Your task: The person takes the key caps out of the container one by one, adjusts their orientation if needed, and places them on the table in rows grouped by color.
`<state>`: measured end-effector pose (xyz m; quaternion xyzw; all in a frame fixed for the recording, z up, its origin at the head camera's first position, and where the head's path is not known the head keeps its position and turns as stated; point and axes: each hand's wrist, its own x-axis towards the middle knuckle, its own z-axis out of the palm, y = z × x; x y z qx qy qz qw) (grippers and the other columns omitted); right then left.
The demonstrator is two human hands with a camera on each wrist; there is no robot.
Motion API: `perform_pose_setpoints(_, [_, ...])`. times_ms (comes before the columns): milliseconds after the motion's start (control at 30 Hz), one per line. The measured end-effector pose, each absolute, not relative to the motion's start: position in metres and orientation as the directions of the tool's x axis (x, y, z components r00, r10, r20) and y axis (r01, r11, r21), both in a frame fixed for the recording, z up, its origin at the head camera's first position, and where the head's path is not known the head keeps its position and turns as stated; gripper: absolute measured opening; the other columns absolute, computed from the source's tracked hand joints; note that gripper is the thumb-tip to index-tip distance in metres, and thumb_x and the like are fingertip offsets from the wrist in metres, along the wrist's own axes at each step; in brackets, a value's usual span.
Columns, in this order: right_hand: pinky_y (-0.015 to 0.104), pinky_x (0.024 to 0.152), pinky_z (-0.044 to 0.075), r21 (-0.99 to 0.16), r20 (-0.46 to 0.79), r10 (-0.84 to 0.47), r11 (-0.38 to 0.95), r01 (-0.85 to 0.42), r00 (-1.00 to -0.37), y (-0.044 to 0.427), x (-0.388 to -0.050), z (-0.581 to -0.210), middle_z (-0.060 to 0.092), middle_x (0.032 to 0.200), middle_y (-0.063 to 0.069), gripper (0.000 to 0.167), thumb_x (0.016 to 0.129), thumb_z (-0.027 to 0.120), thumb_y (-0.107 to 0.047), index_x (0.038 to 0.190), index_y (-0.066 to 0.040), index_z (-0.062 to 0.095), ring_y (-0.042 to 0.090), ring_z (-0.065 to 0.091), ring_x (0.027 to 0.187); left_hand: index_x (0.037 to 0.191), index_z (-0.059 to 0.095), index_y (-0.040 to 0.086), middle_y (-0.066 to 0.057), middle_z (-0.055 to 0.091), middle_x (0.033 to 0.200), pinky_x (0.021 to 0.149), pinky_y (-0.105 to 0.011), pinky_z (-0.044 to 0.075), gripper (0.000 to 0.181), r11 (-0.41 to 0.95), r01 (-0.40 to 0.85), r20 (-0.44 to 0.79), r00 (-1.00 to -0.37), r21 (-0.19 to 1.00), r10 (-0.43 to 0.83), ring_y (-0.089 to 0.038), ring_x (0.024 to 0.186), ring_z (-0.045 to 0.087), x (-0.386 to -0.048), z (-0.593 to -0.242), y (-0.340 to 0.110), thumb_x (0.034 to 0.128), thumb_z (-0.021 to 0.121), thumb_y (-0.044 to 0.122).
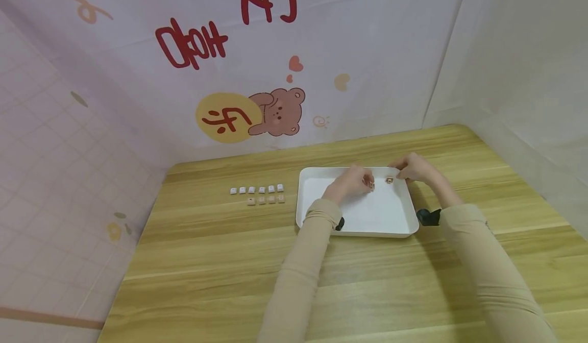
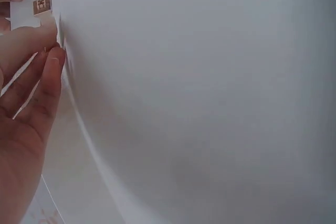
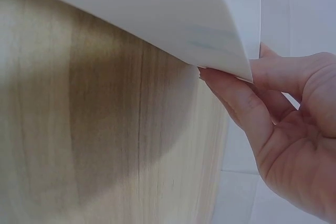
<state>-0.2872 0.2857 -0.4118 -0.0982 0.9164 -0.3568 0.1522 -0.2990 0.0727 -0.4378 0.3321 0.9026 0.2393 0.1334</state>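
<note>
The white tray [image 1: 374, 223] lies on the wooden table. Over its far part, my left hand [image 1: 350, 184] pinches a small beige keycap [image 1: 371, 185] between thumb and fingertips; in the left wrist view the fingers mostly hide it. Just right of that hand, another keycap [image 1: 389, 179] sits in the tray, its brown underside with the cross-shaped stem facing up [image 2: 42, 6]. My right hand [image 1: 415, 168] holds the tray's far right corner. In the right wrist view its thumb and fingers [image 3: 247, 103] grip the tray wall [image 3: 226, 40] from both sides.
Left of the tray, a row of several white keycaps [image 1: 252, 190] lies on the table [image 1: 206, 261]. A shorter row of beige keycaps [image 1: 272, 199] lies in front of it. A printed cloth [image 1: 367, 52] hangs behind the table.
</note>
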Motion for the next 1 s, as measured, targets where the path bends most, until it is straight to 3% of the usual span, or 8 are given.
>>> perform_pose_setpoints(133, [0.036,0.064,0.059,-0.708,-0.183,-0.303,0.701,-0.089,-0.935,0.288,-0.287,-0.411,0.063,0.111,0.034,0.04,0.082,0.061,0.0,0.121,0.01,0.059,0.024,0.068,0.08,0.122,0.064,0.013,-0.004,0.069,0.102,0.07,-0.012,0.043,0.032,0.651,0.555,-0.119,-0.707,0.518,0.697,-0.01,0.089,0.06,-0.303,-0.435,0.068,0.0893,0.065,0.013])
perform_pose_setpoints(200, [0.036,0.063,0.059,-0.712,-0.176,-0.302,0.696,-0.091,-0.937,0.289,-0.288,-0.412,0.063,0.109,0.034,0.04,0.081,0.061,0.0,0.12,0.01,0.06,0.022,0.067,0.078,0.119,0.066,0.012,-0.005,0.069,0.104,0.071,-0.012,0.043,0.029,0.64,0.56,-0.132,-0.69,0.526,0.712,-0.011,0.091,0.059,-0.304,-0.433,0.064,0.0902,0.063,0.013])
perform_pose_setpoints(433, [0.039,0.072,0.059,-0.664,-0.231,-0.22,0.747,-0.012,-0.948,0.283,-0.286,-0.412,0.053,0.124,0.038,0.045,0.084,0.056,0.002,0.128,0.012,0.052,0.039,0.065,0.098,0.107,0.064,0.008,-0.006,0.066,0.103,0.073,-0.014,0.044,0.019,0.607,0.498,-0.109,-0.712,0.619,0.694,-0.012,0.091,0.058,-0.3,-0.423,0.045,0.0886,0.064,0.01])
perform_pose_setpoints(600, [0.038,0.071,0.059,-0.659,-0.249,-0.185,0.752,0.026,-0.951,0.28,-0.285,-0.411,0.052,0.124,0.039,0.046,0.083,0.054,0.005,0.128,0.014,0.05,0.038,0.066,0.094,0.103,0.062,0.008,-0.004,0.065,0.104,0.073,-0.014,0.047,0.017,0.609,0.481,-0.111,-0.72,0.631,0.685,-0.011,0.094,0.061,-0.297,-0.411,0.034,0.0872,0.064,0.008])
perform_pose_setpoints(767, [0.037,0.071,0.059,-0.651,-0.238,-0.159,0.758,0.036,-0.958,0.279,-0.286,-0.412,0.054,0.123,0.038,0.046,0.081,0.054,0.006,0.126,0.013,0.052,0.038,0.065,0.094,0.111,0.065,0.004,-0.006,0.068,0.109,0.076,-0.014,0.049,0.024,0.587,0.49,-0.098,-0.708,0.645,0.699,-0.015,0.098,0.063,-0.296,-0.401,0.027,0.0864,0.062,0.003])
perform_pose_setpoints(1000, [0.04,0.074,0.059,-0.682,-0.225,-0.219,0.731,-0.007,-0.949,0.285,-0.286,-0.414,0.051,0.126,0.038,0.045,0.084,0.056,0.002,0.127,0.014,0.051,0.041,0.065,0.098,0.109,0.069,0.002,-0.007,0.069,0.107,0.075,-0.014,0.049,0.024,0.544,0.469,-0.053,-0.721,0.696,0.69,-0.015,0.095,0.065,-0.293,-0.397,0.017,0.0853,0.064,0.003])
